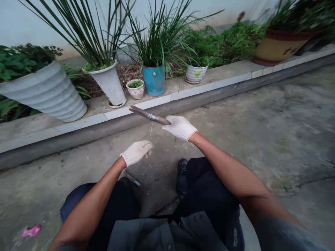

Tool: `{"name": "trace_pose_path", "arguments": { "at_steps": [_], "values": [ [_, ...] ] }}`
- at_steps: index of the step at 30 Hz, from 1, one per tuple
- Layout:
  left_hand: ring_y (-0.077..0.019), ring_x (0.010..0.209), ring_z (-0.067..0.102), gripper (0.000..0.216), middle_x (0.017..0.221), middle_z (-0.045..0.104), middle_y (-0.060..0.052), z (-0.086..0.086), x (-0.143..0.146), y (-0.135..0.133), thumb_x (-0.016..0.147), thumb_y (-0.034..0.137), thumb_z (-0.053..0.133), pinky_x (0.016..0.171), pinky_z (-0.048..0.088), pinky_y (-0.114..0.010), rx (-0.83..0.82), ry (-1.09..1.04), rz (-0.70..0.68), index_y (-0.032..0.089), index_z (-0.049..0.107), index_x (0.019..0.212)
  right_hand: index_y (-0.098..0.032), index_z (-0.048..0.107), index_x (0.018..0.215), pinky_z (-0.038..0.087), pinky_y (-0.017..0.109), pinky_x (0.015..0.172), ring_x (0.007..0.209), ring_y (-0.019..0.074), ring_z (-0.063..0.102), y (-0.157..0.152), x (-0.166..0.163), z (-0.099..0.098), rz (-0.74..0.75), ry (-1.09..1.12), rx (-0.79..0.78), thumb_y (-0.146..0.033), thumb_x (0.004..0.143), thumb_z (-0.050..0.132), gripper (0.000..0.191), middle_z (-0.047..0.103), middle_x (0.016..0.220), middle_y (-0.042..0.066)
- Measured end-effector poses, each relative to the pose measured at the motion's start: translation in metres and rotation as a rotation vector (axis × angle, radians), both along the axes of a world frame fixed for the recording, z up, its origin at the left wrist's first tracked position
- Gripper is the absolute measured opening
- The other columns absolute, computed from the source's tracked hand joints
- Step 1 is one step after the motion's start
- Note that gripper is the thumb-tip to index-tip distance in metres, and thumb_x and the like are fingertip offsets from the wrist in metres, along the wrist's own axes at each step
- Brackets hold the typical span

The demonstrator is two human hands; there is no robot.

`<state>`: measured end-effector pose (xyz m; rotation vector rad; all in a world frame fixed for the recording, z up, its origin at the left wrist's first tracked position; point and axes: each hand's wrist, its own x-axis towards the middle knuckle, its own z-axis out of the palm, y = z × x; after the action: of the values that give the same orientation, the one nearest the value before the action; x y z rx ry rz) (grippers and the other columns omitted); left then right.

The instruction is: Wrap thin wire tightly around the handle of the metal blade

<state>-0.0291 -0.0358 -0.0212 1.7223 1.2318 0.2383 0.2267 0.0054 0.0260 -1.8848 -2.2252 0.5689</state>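
Note:
My right hand [180, 127], in a white knit glove, is closed round the near end of a brown wooden stick [140, 111]. The stick is tilted, its free end pointing up and left. Silvery wire [152, 116] is wound round its middle. From that winding a thin strand [151, 131] runs down to my left hand [136, 152], also gloved in white. There my fingers are pinched together on the strand. Below, between my shoes, a second slim stick-like piece [136, 182] lies on the ground; what it is I cannot make out.
A tiled ledge [138, 105] crosses in front, carrying a ribbed white pot [49, 92], a tall white pot [108, 83], a blue pot [154, 81] and a large tan pot [280, 48]. Concrete ground [251, 118] spreads right. A pink object [31, 230] lies at lower left.

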Motion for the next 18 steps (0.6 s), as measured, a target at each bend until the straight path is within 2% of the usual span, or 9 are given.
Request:
{"name": "trace_pose_path", "arguments": {
  "at_steps": [3, 5, 8, 10, 14, 18],
  "values": [
    [-0.0163, 0.060, 0.066, 0.036, 0.080, 0.074, 0.000, 0.005, 0.002, -0.004, 0.100, 0.052, 0.052, 0.063, 0.050, -0.027, -0.037, 0.005, -0.015, 0.021, 0.070, 0.101, -0.022, 0.077, 0.125, 0.046, 0.031, 0.079, 0.102, 0.0263, 0.074, -0.002, -0.006, 0.001, 0.014, -0.259, 0.043, -0.039, 0.108, 0.053, 0.034, 0.081, 0.116, 0.014],
    [-0.0166, 0.058, 0.063, 0.036, 0.078, 0.073, 0.001, 0.009, 0.002, -0.005, 0.101, 0.052, 0.051, 0.059, 0.048, -0.027, -0.036, 0.052, -0.024, 0.022, 0.072, 0.103, -0.015, 0.078, 0.129, 0.050, 0.034, 0.087, 0.112, 0.0306, 0.075, -0.007, -0.013, 0.001, 0.066, -0.416, 0.042, -0.022, 0.107, 0.049, 0.038, 0.079, 0.121, 0.021],
    [-0.0180, 0.060, 0.062, 0.036, 0.071, 0.071, 0.001, 0.011, -0.002, -0.002, 0.102, 0.048, 0.048, 0.060, 0.044, -0.028, 0.062, 0.188, -0.067, 0.024, 0.071, 0.089, -0.004, 0.082, 0.122, 0.052, 0.041, 0.093, 0.117, 0.0376, 0.075, -0.017, -0.026, -0.004, 0.132, -0.507, -0.032, -0.007, 0.100, 0.047, 0.042, 0.077, 0.121, 0.031],
    [-0.0193, 0.066, 0.064, 0.037, 0.070, 0.070, 0.000, 0.011, -0.008, 0.002, 0.103, 0.043, 0.046, 0.064, 0.042, -0.029, 0.167, 0.271, -0.116, 0.024, 0.069, 0.081, -0.003, 0.084, 0.118, 0.052, 0.044, 0.093, 0.116, 0.0399, 0.076, -0.023, -0.033, -0.009, 0.202, -0.542, -0.096, -0.005, 0.098, 0.049, 0.040, 0.077, 0.119, 0.032],
    [-0.0194, 0.071, 0.065, 0.036, 0.075, 0.071, 0.001, 0.011, -0.019, 0.008, 0.105, 0.042, 0.045, 0.072, 0.042, -0.030, 0.295, 0.311, -0.122, 0.025, 0.071, 0.086, -0.011, 0.087, 0.114, 0.051, 0.036, 0.085, 0.108, 0.0332, 0.078, -0.029, -0.029, -0.013, 0.403, -0.552, -0.210, -0.009, 0.094, 0.061, 0.033, 0.081, 0.112, 0.024],
    [-0.0188, 0.066, 0.063, 0.037, 0.073, 0.070, 0.001, 0.013, -0.021, 0.012, 0.105, 0.050, 0.047, 0.066, 0.042, -0.029, 0.235, 0.265, -0.014, 0.025, 0.071, 0.091, -0.022, 0.085, 0.105, 0.040, 0.028, 0.069, 0.087, 0.0207, 0.072, -0.025, -0.007, -0.007, 0.654, -0.378, -0.307, -0.028, 0.088, 0.074, 0.022, 0.081, 0.098, 0.007]
  ]
}}
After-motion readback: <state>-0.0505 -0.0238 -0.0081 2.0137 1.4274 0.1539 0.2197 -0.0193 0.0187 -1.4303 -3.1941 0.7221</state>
